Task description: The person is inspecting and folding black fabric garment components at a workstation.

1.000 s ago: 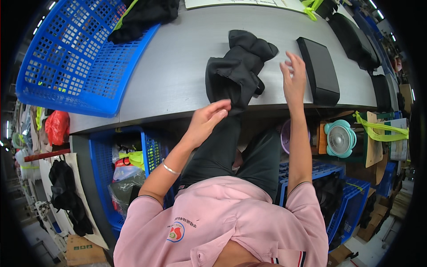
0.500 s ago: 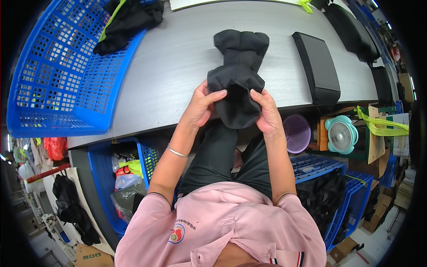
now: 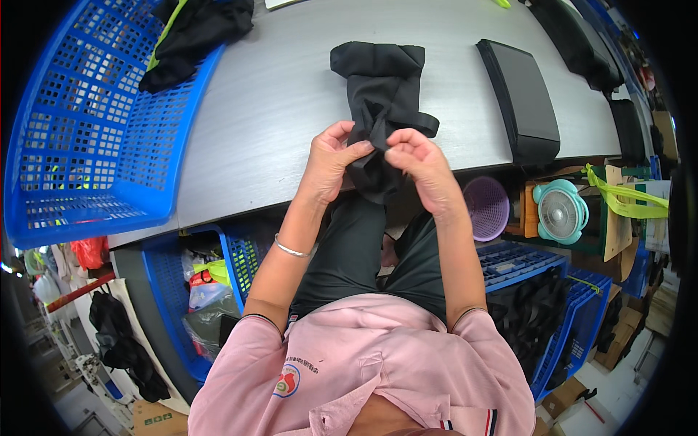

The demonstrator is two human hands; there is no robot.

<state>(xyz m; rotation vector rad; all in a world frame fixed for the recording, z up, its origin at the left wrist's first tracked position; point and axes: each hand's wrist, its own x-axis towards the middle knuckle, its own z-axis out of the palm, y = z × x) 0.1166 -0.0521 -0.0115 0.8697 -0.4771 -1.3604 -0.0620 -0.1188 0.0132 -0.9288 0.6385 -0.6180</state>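
Left hand and right hand pinch a black fabric pouch over the near edge of the grey table

Blue basket at left holds black cloth with neon trim; below, a blue crate holds plastic bags, a right-hand crate black fabric

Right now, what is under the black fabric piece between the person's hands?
The black fabric piece has its far end over the grey table; its near end extends past the edge, with dark trousers showing below it. The tabletop it covers cannot be seen.
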